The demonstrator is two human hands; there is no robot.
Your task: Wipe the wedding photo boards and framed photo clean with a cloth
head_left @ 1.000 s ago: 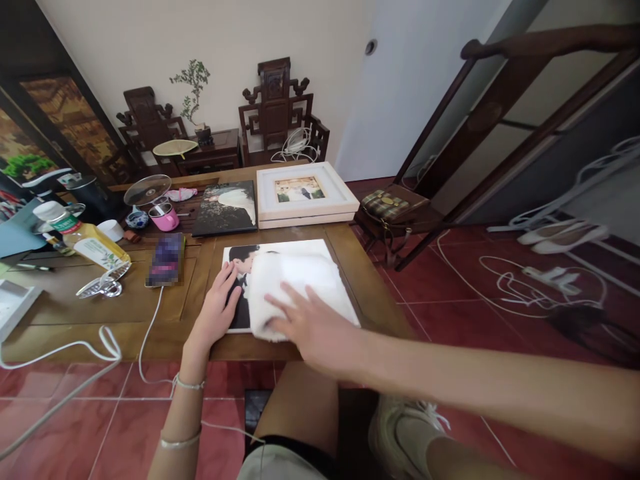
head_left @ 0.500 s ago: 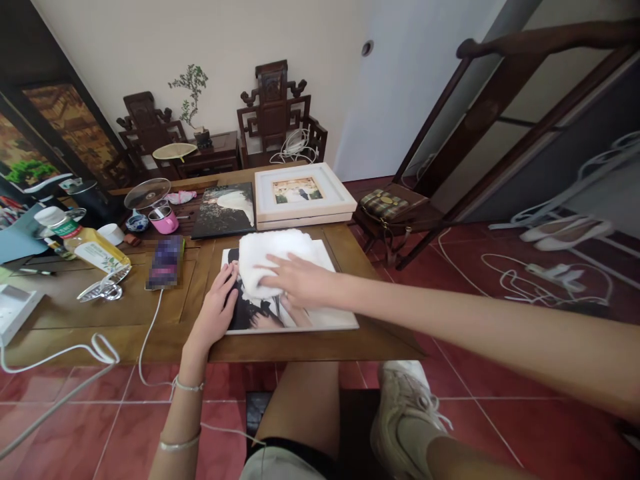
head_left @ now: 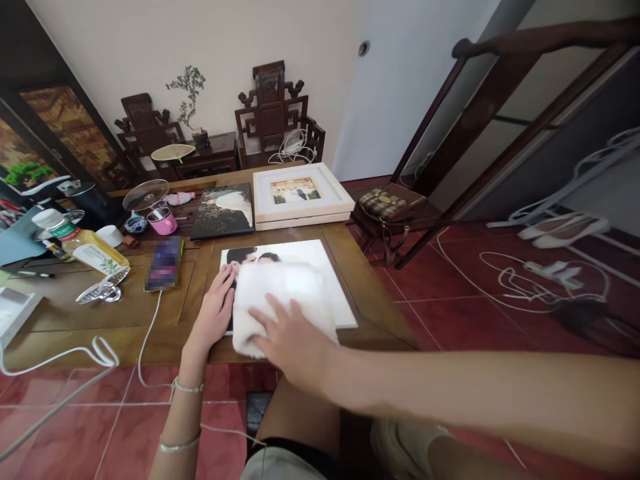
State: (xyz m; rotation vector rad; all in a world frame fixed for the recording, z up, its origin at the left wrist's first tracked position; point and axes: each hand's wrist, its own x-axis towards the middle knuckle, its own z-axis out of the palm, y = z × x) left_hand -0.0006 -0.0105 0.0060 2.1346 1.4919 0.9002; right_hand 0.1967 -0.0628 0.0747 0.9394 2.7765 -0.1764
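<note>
A flat photo panel (head_left: 334,287) showing a couple lies on the wooden table (head_left: 200,337) right in front of me. My left hand (head_left: 216,301) rests flat along the panel's left edge, fingers stretched out. Over the panel's front half lies a folded white towel (head_left: 285,287), hanging slightly past the front edge. My right hand (head_left: 295,343) presses on this towel with its fingers spread; it is a little blurred. Most of the photo is covered by the towel, though the top of the picture shows.
Behind the panel are a dark photo panel (head_left: 220,213) and a white framed picture (head_left: 337,197). To the left lie a phone (head_left: 165,263), a clear hair claw (head_left: 104,287), a bottle of yellow liquid (head_left: 90,250) and a pink mug (head_left: 163,222). A chair holding a bag (head_left: 385,203) stands right.
My right hand has slid the towel toward me across the photo panel, from its far part to its front edge. My left hand has stayed at the left edge.
</note>
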